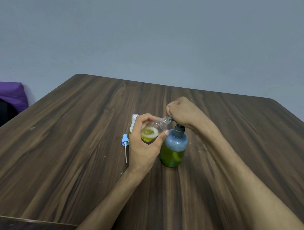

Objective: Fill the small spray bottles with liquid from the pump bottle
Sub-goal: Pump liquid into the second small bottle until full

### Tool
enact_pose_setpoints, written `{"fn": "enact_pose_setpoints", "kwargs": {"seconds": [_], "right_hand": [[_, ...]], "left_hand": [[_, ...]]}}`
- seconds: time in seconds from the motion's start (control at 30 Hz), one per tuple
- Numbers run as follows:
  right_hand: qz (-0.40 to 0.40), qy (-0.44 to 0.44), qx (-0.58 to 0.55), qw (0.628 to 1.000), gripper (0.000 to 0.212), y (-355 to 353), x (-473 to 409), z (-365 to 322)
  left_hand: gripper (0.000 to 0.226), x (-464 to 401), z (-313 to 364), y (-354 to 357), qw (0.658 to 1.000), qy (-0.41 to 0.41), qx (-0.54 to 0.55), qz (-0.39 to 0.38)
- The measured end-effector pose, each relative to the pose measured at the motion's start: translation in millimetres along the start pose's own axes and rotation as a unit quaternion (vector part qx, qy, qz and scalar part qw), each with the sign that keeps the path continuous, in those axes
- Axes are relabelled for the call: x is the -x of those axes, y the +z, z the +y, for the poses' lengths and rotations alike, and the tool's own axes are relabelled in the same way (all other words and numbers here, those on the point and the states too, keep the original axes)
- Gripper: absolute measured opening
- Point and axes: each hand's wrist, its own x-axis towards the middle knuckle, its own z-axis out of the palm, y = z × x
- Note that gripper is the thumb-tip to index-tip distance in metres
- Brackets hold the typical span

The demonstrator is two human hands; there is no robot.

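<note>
Pump bottle [174, 148]: upright on bench [74, 145], beside left hand.
Left grip [144, 146]: curled round tilted small spray bottle [153, 131], neck at spout.
Right grip [181, 113]: fisted on pump head.
Blue sprayer cap [125, 142]: lying left.
Capped spray bottle [133, 123]: behind left hand.

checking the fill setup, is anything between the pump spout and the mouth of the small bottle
Nothing visible. The left hand tilts the small bottle so its open mouth meets the pump spout, which the right hand presses.

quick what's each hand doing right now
Left hand: grips the small clear plastic spray bottle, tilted, partly filled with yellow liquid.
Right hand: curled, pressing down the dark pump head.
</note>
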Motion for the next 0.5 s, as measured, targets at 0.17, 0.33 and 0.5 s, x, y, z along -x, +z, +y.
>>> {"fn": "enact_pose_setpoints", "kwargs": {"seconds": [0.17, 0.33, 0.5], "right_hand": [[-0.009, -0.001, -0.015, 1.0, 0.02, 2.1, -0.2, 2.3], [0.023, 0.006, -0.015, 1.0, 0.028, 3.3, -2.4, 4.1], [0.015, -0.008, -0.033, 0.999, 0.029, 1.1, -1.1, 3.5]], "left_hand": [[0.048, 1.2, 1.4, -0.2, 1.0, 0.001, -0.008, -0.002], [0.046, 0.4, 0.7, 0.4, 1.0, -0.002, -0.002, -0.004], [0.049, 0.3, 2.5, 0.2, 1.0, 0.009, -0.012, -0.003]]}}
